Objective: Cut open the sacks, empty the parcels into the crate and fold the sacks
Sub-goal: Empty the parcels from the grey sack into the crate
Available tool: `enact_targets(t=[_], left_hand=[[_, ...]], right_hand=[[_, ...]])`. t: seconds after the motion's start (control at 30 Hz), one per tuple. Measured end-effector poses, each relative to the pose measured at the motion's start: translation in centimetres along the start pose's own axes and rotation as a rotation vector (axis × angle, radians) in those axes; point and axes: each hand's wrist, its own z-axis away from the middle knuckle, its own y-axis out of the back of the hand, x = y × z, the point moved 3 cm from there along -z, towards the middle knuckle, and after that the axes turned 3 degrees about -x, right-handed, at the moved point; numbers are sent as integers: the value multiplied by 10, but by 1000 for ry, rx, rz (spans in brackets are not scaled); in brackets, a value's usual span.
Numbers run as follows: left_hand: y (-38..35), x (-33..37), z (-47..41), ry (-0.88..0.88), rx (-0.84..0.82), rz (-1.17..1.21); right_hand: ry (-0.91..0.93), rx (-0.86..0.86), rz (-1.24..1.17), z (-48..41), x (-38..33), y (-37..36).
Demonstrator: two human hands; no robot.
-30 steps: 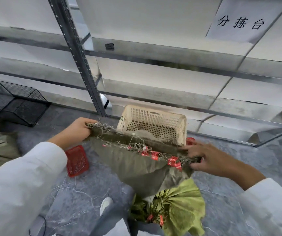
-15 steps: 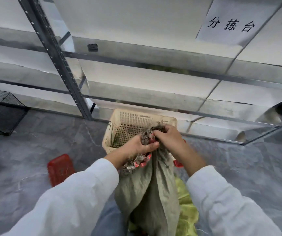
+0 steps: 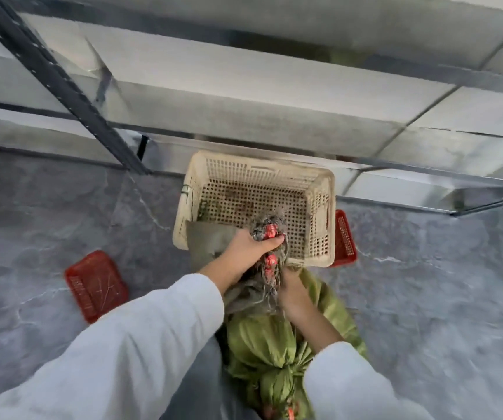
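Clenched round the frayed neck of the sack [image 3: 209,241], left hand [image 3: 251,248] hovers over the near rim of the crate [image 3: 329,213] at 12 o'clock, right hand [image 3: 293,294] under it at 6, fingers buried in cloth, grip unclear.

Looked like a warehouse sorting bay: bare steel shelving [image 3: 62,86], grey stone-patterned floor [image 3: 62,207], perforated plastic crate [image 3: 244,156], red basket [image 3: 95,286], tied green sack [image 3: 268,344].

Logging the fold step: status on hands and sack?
Left hand grips the sack by its bunched frayed mouth, over the crate. Right hand holds it lower. Tied green sack beneath, not in the way.
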Motion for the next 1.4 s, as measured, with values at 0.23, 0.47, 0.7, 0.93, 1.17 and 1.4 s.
enact_targets(t=[0.23,0.47,0.7,0.93,1.17,1.4], left_hand=[[37,-38,-122,115,29,-12],[85,-65,-219,42,-120,-500],[101,-137,-287,-198,55,-1200],[98,-156,-366,-158,207,-855],[107,-129,-349,-279,347,-786],[106,-116,-288,-153,-336,-736]], right_hand=[[-275,-237,-563,-123,16,4],[-413,-100,-803,-271,23,-2],[-356,301,-521,-357,18,-2],[382,-175,427,-298,4,-61],[138,64,687,-365,25,-72],[4,-208,384,-402,29,-42]])
